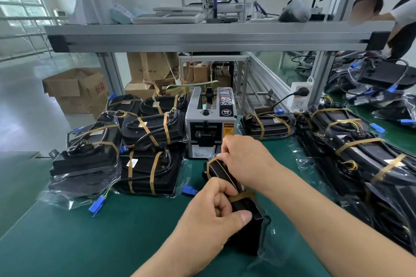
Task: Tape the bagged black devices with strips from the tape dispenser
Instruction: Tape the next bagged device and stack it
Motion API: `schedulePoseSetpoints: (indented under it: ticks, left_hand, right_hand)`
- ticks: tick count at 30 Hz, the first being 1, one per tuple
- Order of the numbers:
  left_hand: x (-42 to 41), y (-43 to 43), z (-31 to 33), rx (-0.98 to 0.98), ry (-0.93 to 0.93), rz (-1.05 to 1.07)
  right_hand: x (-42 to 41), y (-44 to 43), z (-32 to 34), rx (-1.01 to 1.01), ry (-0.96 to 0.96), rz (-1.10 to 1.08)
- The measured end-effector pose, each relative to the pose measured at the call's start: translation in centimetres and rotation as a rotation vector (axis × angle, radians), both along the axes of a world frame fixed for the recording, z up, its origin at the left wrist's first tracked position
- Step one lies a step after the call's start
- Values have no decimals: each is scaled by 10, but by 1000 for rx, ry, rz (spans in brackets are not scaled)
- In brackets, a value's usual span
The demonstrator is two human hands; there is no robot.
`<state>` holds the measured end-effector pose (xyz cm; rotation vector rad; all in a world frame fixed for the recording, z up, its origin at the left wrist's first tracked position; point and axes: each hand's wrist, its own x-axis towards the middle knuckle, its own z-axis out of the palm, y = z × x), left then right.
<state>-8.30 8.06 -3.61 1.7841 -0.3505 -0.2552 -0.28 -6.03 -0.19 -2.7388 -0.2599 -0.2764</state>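
A bagged black device [244, 225] stands on edge on the green mat, just in front of the grey tape dispenser [210, 122]. My left hand [211, 216] grips its near end, thumb laid along the side. My right hand [245, 162] curls over its far end, where a brown tape strip [211, 162] wraps the corner. A second brown strip [244, 195] crosses the device between my hands. Much of the device is hidden by them.
Taped bagged devices [150, 141] are piled left of the dispenser. More of them [360, 153] lie in a row on the right, with blue connectors sticking out. An aluminium shelf frame [202, 36] spans overhead. Cardboard boxes [74, 87] stand at the back left. A person [403, 18] stands at the far right.
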Motion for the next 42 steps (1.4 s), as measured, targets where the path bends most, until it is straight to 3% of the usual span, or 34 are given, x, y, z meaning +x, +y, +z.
schedulePoseSetpoints:
  ticks: [5, 9, 12, 15, 18, 23, 30, 34, 37, 42]
  left_hand:
    - [4, 5, -1, 9, -29, -37]
    - [16, 10, 4, -24, 32, -79]
    - [50, 9, 8, -160, 110, 189]
    - [102, 2, 13, -344, 310, 466]
    - [140, -8, 14, -444, 501, 541]
    - [175, -24, 10, -433, 675, 588]
    - [193, -38, 8, -581, 741, 735]
    - [184, -44, 8, -660, 625, 859]
    - [165, -36, 12, -593, 421, 703]
    - [121, -6, 37, -279, 224, 121]
  right_hand:
    - [6, -15, -10, 286, 145, -76]
    - [5, -21, -18, 390, 103, -115]
    - [4, -25, -22, 433, 78, -124]
    - [3, -28, -26, 487, 64, -139]
    - [1, -29, -30, 540, 53, -154]
    - [3, -32, -31, 577, 75, -167]
    - [3, -31, -31, 596, 91, -141]
    - [2, -31, -32, 630, 85, -134]
    - [3, -33, -34, 684, 102, -133]
    - [6, -35, -38, 872, 166, -115]
